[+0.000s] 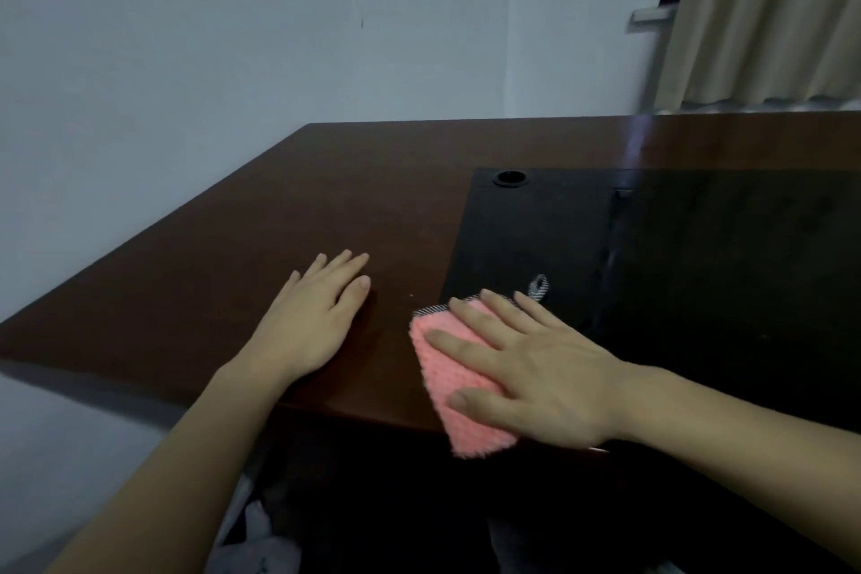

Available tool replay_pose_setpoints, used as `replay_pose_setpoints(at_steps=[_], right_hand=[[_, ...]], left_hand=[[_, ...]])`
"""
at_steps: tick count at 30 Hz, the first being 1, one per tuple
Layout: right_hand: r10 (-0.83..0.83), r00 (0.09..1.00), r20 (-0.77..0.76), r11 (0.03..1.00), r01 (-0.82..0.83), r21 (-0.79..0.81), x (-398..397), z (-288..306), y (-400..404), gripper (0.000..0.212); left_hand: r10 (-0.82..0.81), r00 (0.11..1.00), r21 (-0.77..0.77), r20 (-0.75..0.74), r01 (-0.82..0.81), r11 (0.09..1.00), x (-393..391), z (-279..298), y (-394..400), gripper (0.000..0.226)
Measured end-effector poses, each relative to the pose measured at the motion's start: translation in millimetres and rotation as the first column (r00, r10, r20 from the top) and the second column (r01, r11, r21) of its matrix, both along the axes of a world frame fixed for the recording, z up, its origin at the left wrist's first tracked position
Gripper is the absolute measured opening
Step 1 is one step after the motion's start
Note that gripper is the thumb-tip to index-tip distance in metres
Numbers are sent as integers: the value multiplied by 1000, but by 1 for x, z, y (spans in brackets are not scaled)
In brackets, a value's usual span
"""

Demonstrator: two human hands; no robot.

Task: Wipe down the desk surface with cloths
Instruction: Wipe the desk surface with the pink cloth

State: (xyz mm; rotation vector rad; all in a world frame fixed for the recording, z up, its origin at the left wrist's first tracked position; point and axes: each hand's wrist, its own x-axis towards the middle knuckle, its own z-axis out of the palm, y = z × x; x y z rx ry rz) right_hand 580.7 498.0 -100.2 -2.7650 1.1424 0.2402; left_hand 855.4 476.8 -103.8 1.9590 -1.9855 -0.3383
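A dark brown wooden desk fills the middle of the view. A pink cloth with a grey striped edge and hanging loop lies near the desk's front edge, partly over it. My right hand presses flat on the cloth with fingers spread and straight. My left hand rests flat on the bare wood to the left of the cloth, fingers straight, holding nothing.
A black panel covers the desk's right part, with a round cable hole at its back left corner. A pale wall stands behind and to the left. A beige curtain hangs at the back right. The desk's left edge runs diagonally.
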Motion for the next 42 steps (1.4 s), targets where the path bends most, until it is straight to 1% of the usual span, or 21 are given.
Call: replay_pose_setpoints(at_steps=[4, 9, 11, 13, 15, 18, 21, 24, 27, 30, 33, 36, 39, 42], right_hand=[[-14, 1000, -20, 1000, 15, 22, -17, 3, -3, 70], [-86, 996, 19, 995, 86, -41, 25, -1, -44, 68], [-113, 993, 23, 993, 114, -33, 40, -3, -53, 69], [-104, 994, 24, 994, 104, -26, 40, -3, -51, 70], [-55, 998, 25, 998, 56, -39, 22, -3, -35, 69], [16, 1000, 25, 998, -15, -54, -28, -3, 1, 67], [9, 1000, 3, 999, -9, -47, -85, -3, 32, 67], [-27, 999, -16, 1000, 27, -12, -118, 0, 40, 67], [-64, 998, -8, 997, 64, 35, -118, 5, 26, 72], [-120, 993, 5, 993, 120, 11, -102, 5, -8, 76], [-190, 982, 3, 981, 190, -33, -75, 0, -49, 72], [-229, 973, -14, 973, 229, -17, -55, -2, -67, 70], [-173, 985, -20, 985, 173, -9, -61, -1, -55, 65], [-77, 997, -23, 997, 78, 11, -89, 3, -16, 61]], left_hand=[[-22, 999, 15, 37, 22, 1000, -15, 3, 4, 52], [4, 998, 7, 56, -4, 1000, -32, 2, 8, 51], [15, 998, 11, 58, -15, 1000, -42, 0, 11, 51], [21, 998, 11, 55, -22, 1000, -51, 0, 15, 51], [20, 998, 13, 56, -21, 1000, -58, 1, 19, 51], [17, 997, 22, 72, -18, 1000, -69, 5, 18, 52], [-6, 996, 40, 88, 3, 999, -82, 10, 14, 53], [-42, 994, 64, 101, 35, 997, -95, 11, 9, 55], [-65, 992, 93, 108, 55, 994, -103, 7, 6, 55], [-70, 990, 119, 124, 55, 991, -106, 0, 5, 55], [-61, 984, 120, 165, 42, 992, -108, -5, 4, 55], [-53, 982, 121, 181, 32, 992, -108, -6, 4, 55], [-58, 981, 128, 184, 35, 991, -107, -6, 5, 56], [-57, 981, 131, 185, 33, 991, -106, -6, 5, 55]])
